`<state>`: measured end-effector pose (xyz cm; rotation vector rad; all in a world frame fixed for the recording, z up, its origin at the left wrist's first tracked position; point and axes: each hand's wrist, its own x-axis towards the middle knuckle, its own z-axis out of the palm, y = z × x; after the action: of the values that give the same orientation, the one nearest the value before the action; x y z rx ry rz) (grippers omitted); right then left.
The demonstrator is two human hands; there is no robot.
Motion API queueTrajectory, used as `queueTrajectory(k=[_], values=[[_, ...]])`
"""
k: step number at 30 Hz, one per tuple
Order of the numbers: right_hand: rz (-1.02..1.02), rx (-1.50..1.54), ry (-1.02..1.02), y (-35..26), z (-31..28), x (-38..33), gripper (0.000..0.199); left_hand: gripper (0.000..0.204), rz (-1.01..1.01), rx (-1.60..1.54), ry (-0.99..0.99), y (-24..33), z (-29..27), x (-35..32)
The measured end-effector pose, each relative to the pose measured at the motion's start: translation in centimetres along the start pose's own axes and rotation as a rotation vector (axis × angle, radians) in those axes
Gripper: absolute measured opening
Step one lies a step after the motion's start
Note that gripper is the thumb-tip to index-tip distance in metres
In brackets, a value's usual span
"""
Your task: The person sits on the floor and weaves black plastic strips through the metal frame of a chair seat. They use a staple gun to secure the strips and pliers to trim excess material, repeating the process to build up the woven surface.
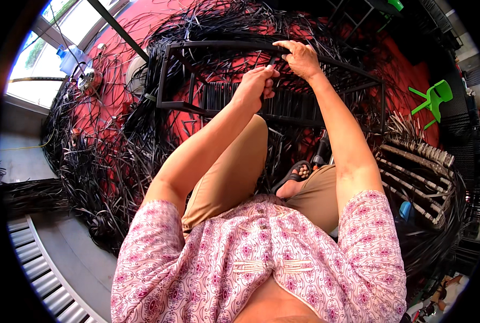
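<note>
In front of me stands a black box-shaped metal frame [167, 81] with a band of black strips [299, 107] woven across its lower middle. My left hand [255, 86] is closed over the middle of the frame, thumb pressed on the fingers, and a thin black strip [272, 60] runs up from it. Close by on the right, my right hand [302, 60] reaches over the far top rail. Its index finger is stretched out and its thumb lies apart below; the other fingertips are partly hidden.
Loose black strips [105, 172] lie in tangled heaps over the red floor [143, 19]. A small green chair [438, 99] and a wound, slatted rack [417, 172] are at right. My sandalled foot [293, 185] is under the frame. A kettle-like metal pot [89, 81] stands far left.
</note>
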<state>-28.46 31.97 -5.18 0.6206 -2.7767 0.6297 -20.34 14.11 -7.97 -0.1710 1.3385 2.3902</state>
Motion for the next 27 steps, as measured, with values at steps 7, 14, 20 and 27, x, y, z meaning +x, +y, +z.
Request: queueTrajectory(k=[7,14,20,27], values=[[-0.066,-0.098,0.126,-3.3,-0.6,-5.6,0.041,0.031,0.116,0.159,-0.149,6.9,3.6,-13.3],[-0.052,-0.148,0.306,-5.7,0.3,-9.3,0.032,0.039,0.559,0.402,-0.509,17.5,6.8,-27.5],[0.167,0.187,0.157,-7.0,-0.8,-9.6,0.034,0.043,0.845,0.647,-0.591,30.6,3.4,-29.7],[0.257,0.408,-0.163,-6.7,-1.9,-8.2,0.029,0.027,1.174,1.824,0.413,34.5,-1.9,-27.0]])
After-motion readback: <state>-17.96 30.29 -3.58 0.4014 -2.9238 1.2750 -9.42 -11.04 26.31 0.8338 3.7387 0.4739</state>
